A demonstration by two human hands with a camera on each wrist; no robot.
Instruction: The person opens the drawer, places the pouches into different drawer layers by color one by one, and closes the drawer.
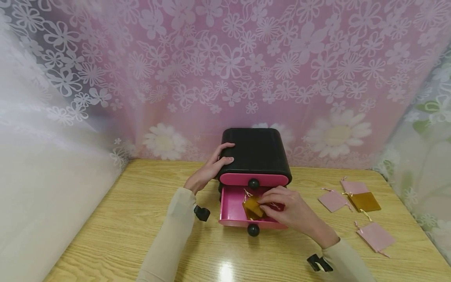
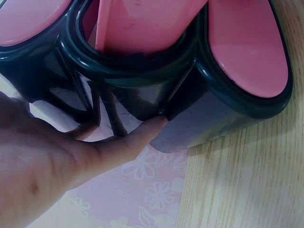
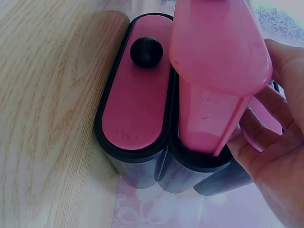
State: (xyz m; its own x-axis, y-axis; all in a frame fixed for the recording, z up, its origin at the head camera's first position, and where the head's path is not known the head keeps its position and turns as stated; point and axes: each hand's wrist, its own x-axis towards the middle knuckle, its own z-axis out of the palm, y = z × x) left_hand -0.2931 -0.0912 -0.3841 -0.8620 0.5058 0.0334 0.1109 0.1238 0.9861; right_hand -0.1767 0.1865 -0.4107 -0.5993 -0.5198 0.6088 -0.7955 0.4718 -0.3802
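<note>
A black cabinet (image 1: 251,150) with pink drawers stands against the backdrop. My left hand (image 1: 209,167) rests on its left side, fingertips on the top; in the left wrist view the thumb (image 2: 128,145) lies along the ribbed side. The middle pink drawer (image 1: 230,203) is pulled out, its black knob (image 1: 253,230) facing me. Inside lies a mustard drawstring pouch (image 1: 253,207), which my right hand (image 1: 294,207) pinches between thumb and fingers. From the right wrist view, the right hand (image 3: 280,137) is beside the drawer front (image 3: 221,47), which hides the pouch.
On the wooden table (image 1: 141,211), right of the cabinet, lie pink pouches (image 1: 332,201) and another mustard pouch (image 1: 366,201), which overlaps a pink one. A further pink pouch (image 1: 376,237) lies nearer. The top drawer (image 1: 232,179) is closed. A floral curtain (image 1: 229,70) hangs behind.
</note>
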